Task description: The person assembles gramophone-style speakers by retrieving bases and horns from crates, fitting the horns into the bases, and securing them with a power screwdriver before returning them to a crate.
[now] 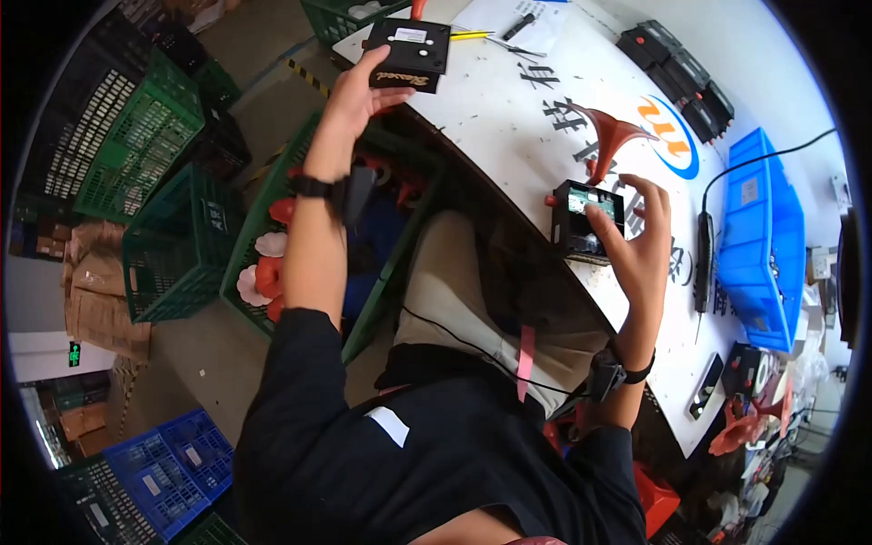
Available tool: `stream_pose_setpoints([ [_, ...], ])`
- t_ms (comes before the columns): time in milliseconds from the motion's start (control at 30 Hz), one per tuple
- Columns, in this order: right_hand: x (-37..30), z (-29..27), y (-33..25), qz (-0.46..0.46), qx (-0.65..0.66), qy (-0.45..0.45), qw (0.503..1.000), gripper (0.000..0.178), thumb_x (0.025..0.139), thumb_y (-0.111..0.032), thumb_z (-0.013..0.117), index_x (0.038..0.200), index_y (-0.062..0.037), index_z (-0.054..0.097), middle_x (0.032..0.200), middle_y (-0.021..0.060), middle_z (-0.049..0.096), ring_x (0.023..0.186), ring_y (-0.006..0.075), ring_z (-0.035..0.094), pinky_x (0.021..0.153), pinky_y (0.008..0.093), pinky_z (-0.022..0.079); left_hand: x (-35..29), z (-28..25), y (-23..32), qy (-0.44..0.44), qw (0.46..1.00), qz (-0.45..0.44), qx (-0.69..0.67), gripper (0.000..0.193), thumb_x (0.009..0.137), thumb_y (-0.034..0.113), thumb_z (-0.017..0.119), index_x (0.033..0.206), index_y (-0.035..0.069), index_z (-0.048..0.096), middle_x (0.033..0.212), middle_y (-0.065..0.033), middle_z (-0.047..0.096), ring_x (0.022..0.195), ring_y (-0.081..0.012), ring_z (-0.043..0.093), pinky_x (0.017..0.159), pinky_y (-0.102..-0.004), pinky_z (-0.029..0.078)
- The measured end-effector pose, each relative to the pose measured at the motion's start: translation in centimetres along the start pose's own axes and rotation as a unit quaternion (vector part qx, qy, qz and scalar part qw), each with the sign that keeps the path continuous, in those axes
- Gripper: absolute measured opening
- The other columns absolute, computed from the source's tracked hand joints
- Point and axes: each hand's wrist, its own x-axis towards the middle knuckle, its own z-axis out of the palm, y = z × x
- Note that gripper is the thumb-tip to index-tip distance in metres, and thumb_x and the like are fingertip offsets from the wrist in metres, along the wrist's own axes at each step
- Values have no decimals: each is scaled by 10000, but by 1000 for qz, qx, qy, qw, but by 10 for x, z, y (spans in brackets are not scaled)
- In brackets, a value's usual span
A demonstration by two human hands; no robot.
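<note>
My left hand (pixel 359 95) is at the table's far left corner. Its thumb rests on top of a black gramophone-shaped box (pixel 434 56) with gold lettering, and its fingers lie along the near lower edge. A red part stands up behind that box, cut off by the picture's edge. At the table's near edge, my right hand (pixel 640 232) grips a second black gramophone box (pixel 565 232), thumb over its open top and fingers at its far right side. A green circuit board (pixel 581 200) shows inside. A red flared horn (pixel 618 141) rises behind this box.
On the white table (pixel 481 118) lie yellow-handled tweezers (pixel 470 35), a black marker (pixel 519 26), a corded electric screwdriver (pixel 704 259), several black boxes (pixel 677 73) and a blue bin (pixel 763 245). A green crate (pixel 238 272) with red and white parts stands by my left leg.
</note>
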Motion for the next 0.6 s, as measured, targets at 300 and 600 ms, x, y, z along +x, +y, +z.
stream_pose_setpoints([
  [300, -49, -19, 39, 29, -69, -53, 996, 741, 803, -197, 845, 1461, -71, 527, 1482, 153, 519, 1379, 322, 502, 1092, 466, 442, 24, -37, -21, 190, 907, 63, 370, 494, 948, 510, 714, 1037, 24, 723, 823, -141, 756, 767, -253, 745, 659, -354, 568],
  [600, -133, -42, 38, 135, -4, 59, 989, 547, 934, -166, 710, 1428, 7, 549, 1490, 171, 527, 1378, 282, 517, 1106, 421, 440, -127, -218, -358, 221, 768, -492, 345, 908, 883, 714, 644, 1401, -31, 611, 1257, -236, 700, 1136, -320, 688, 946, -481, 525],
])
